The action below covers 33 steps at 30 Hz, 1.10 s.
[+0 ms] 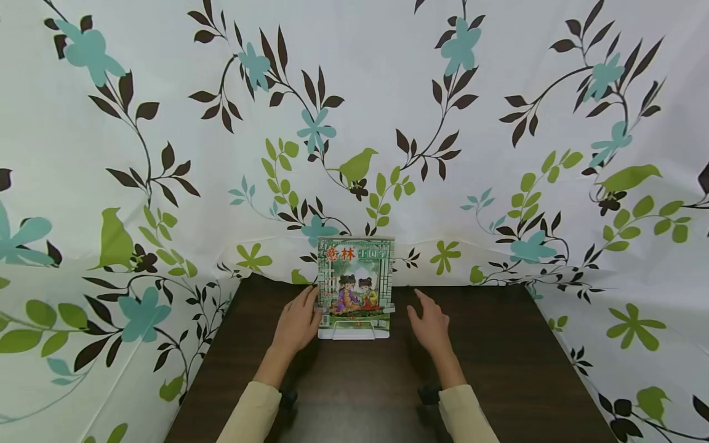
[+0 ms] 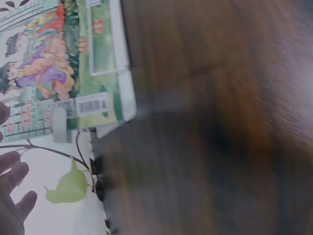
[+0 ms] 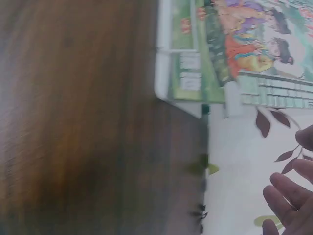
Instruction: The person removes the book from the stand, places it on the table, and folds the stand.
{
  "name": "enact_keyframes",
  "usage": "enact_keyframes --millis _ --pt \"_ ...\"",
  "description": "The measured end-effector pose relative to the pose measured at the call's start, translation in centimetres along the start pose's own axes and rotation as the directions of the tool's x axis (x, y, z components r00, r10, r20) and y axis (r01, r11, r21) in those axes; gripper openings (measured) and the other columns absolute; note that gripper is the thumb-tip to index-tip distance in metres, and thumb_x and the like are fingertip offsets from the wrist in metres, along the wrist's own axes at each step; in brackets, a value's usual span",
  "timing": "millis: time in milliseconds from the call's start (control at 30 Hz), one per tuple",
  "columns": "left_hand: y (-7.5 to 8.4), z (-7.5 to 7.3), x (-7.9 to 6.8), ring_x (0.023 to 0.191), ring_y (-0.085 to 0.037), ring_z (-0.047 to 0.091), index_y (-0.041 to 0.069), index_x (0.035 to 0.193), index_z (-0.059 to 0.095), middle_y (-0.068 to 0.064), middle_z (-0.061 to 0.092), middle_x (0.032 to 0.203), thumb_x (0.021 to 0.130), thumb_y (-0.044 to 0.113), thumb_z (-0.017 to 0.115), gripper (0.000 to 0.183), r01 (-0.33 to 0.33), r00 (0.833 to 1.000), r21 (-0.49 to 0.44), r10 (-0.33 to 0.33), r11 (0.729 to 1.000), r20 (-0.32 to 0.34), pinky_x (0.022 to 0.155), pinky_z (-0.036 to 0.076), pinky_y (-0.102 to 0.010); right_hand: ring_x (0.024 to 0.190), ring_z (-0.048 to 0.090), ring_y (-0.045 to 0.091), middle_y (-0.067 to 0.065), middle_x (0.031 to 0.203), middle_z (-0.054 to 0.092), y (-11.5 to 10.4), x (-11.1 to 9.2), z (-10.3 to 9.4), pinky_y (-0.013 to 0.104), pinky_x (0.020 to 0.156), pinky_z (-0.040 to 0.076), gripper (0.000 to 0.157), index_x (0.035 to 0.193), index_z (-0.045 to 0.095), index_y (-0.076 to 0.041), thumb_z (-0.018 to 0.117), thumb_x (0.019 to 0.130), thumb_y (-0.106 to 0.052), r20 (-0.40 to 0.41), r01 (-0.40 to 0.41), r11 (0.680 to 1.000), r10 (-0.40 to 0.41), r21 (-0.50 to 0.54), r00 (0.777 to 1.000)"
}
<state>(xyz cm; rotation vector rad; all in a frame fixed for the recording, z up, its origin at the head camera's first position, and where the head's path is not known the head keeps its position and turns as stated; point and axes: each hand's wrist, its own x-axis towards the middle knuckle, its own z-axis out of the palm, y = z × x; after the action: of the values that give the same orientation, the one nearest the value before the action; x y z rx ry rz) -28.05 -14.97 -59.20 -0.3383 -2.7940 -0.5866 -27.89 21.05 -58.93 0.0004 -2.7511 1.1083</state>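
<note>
soft light is falling on the pale cloth (image 1: 354, 74), a faint sheen is lying on the tabletop (image 1: 354, 381), shadows are pooling beside the left hand (image 1: 296, 323) and right hand (image 1: 431, 326), and both wrist views are blurring.

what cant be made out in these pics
Magazine: its back, turned away in all views.
Stand: its rear, behind the magazine, head view.
Small cover print: too small to read, head view.
Left hand: cut off by the left edge, left wrist view.
Right hand: cut off by the right edge, right wrist view.
</note>
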Motion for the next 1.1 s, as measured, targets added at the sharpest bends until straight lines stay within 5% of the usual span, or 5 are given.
enact_keyframes --millis 233,333,633,767,1100 --pt "0.9 0.0 1.3 0.119 -0.04 0.07 0.007 0.158 0.05 -0.019 0.06 0.151 0.107 0.026 0.064 0.056 0.07 0.996 -0.113 -0.076 0.991 -0.049 0.1 0.057 -0.06 0.12 0.069 0.032 0.009 0.136 0.073 -1.4 1.2 0.3 0.066 0.111 0.031 0.043 0.152 0.059 -0.017 0.061 0.11 -0.029 -0.048 -0.034 0.994 0.039 0.105 0.998" --pt "1.3 0.3 1.9 0.11 -0.039 0.072 0.006 0.157 0.05 -0.019 0.059 0.151 0.108 0.028 0.063 0.055 0.124 0.989 -0.195 -0.137 0.973 -0.054 0.093 0.059 -0.059 0.123 0.068 0.035 0.011 0.141 0.07 -1.5 1.7 0.5 0.067 0.114 0.037 0.047 0.155 0.057 -0.016 0.058 0.111 -0.032 -0.04 -0.063 0.987 0.07 0.146 0.997" --pt "2.4 0.3 3.1 0.125 -0.036 0.064 0.002 0.158 0.045 -0.018 0.059 0.142 0.109 0.027 0.059 0.057 0.269 0.954 -0.431 -0.298 0.861 -0.001 0.096 0.054 -0.059 0.148 0.051 0.043 0.016 0.163 0.053 -1.9 2.9 2.0 0.073 0.116 0.039 0.063 0.168 0.038 -0.016 0.054 0.111 -0.036 0.087 -0.123 0.98 0.111 0.155 0.99" --pt "2.5 0.2 3.1 0.122 -0.036 0.064 0.0 0.156 0.051 -0.019 0.059 0.141 0.109 0.026 0.059 0.054 0.291 0.946 -0.444 -0.324 0.847 0.003 0.096 0.054 -0.06 0.144 0.055 0.043 0.016 0.156 0.06 -2.1 2.9 3.0 0.076 0.118 0.032 0.059 0.166 0.043 -0.012 0.054 0.111 -0.033 0.088 -0.109 0.98 0.095 0.169 0.992" --pt "2.0 0.6 3.4 0.124 -0.035 0.064 0.001 0.161 0.046 -0.021 0.057 0.151 0.111 0.03 0.053 0.059 0.335 0.938 -0.445 -0.338 0.83 0.076 0.095 0.053 -0.056 0.128 0.064 0.036 0.017 0.14 0.068 -2.9 2.7 4.1 0.058 0.099 0.054 0.051 0.158 0.052 -0.005 0.056 0.112 -0.026 0.107 -0.127 0.967 0.105 0.219 0.989"
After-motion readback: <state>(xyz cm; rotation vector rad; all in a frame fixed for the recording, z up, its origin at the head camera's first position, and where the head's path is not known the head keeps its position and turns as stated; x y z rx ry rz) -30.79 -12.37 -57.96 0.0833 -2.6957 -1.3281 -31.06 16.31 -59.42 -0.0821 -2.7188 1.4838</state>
